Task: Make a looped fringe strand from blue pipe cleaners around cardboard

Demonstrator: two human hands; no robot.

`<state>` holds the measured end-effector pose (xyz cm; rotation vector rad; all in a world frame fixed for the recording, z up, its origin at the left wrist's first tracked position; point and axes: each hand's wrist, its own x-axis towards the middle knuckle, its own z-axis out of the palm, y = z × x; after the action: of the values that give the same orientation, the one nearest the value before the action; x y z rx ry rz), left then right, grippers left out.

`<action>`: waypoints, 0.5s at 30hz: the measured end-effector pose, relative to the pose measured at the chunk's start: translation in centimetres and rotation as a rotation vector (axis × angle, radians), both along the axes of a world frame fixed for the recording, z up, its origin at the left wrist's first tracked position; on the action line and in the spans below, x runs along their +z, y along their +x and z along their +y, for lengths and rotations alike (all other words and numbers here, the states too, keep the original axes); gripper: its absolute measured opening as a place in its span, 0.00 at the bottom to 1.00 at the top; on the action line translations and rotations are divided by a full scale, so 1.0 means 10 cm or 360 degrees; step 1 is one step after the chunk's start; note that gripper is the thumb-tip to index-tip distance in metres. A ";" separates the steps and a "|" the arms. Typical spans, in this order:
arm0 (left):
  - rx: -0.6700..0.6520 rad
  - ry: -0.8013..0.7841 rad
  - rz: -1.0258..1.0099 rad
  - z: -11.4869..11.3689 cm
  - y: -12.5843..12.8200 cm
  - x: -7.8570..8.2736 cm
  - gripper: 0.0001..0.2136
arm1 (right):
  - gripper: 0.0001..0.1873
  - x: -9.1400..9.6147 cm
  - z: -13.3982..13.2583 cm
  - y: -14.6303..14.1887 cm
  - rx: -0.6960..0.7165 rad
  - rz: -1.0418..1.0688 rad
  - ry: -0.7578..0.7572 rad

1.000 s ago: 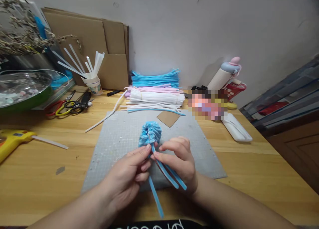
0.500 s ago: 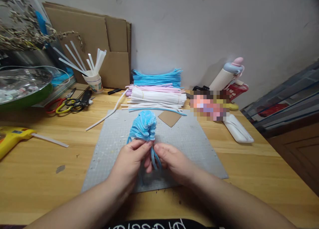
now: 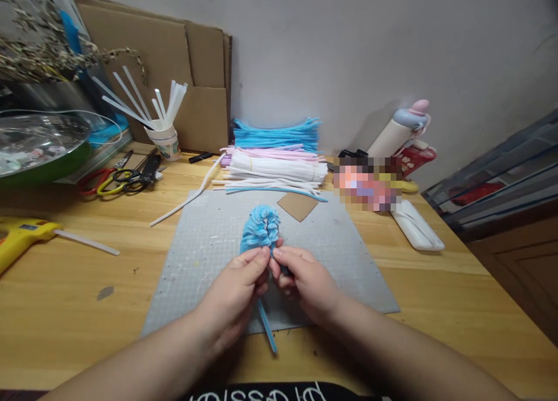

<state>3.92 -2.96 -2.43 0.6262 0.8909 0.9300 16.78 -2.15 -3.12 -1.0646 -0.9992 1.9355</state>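
A fuzzy blue bundle of bent pipe cleaners (image 3: 257, 229) stands up from my hands, over the grey cutting mat (image 3: 192, 273). My left hand (image 3: 248, 273) is closed, its thumb and fingers pinching the base of the bundle. Right beside it, my right hand (image 3: 300, 273) is closed too, pinching the blue pipe cleaner ends near the same base. A straight blue pipe cleaner tail (image 3: 267, 326) sticks out below my left hand toward the table's front edge. My fingers hide the spot where the ends meet.
Blue (image 3: 276, 135) and white pipe cleaner bundles (image 3: 274, 169) lie behind the mat. A brown cardboard square (image 3: 298, 206) rests on the mat. Scissors (image 3: 126, 182), a yellow glue gun (image 3: 21, 238) and a cup of glue sticks (image 3: 165, 140) are at left; a white bottle (image 3: 392, 135) at right.
The blue bundle has moved slightly down and right and turned. My right hand has closed in on its base. The loose ends between my hands have shifted; one tail now points down.
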 end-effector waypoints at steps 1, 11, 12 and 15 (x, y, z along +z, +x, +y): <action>-0.0011 -0.0006 -0.0020 0.00 0.00 0.00 0.19 | 0.19 0.00 -0.01 0.00 0.0006 0.0032 -0.0035; 0.0043 -0.0154 -0.0112 -0.01 0.00 0.04 0.20 | 0.20 -0.04 -0.05 -0.05 0.0040 0.0018 0.0117; 0.0070 -0.0163 -0.0118 -0.01 0.00 0.04 0.20 | 0.20 -0.05 -0.05 -0.06 0.0026 -0.0023 0.0221; 0.0163 -0.0205 -0.0125 0.01 0.00 0.04 0.20 | 0.21 -0.07 -0.06 -0.07 0.0041 -0.0176 0.0523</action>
<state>3.90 -2.91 -2.01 0.4340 0.9115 0.9741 16.11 -2.75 -3.77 -0.9789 -1.3440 1.6717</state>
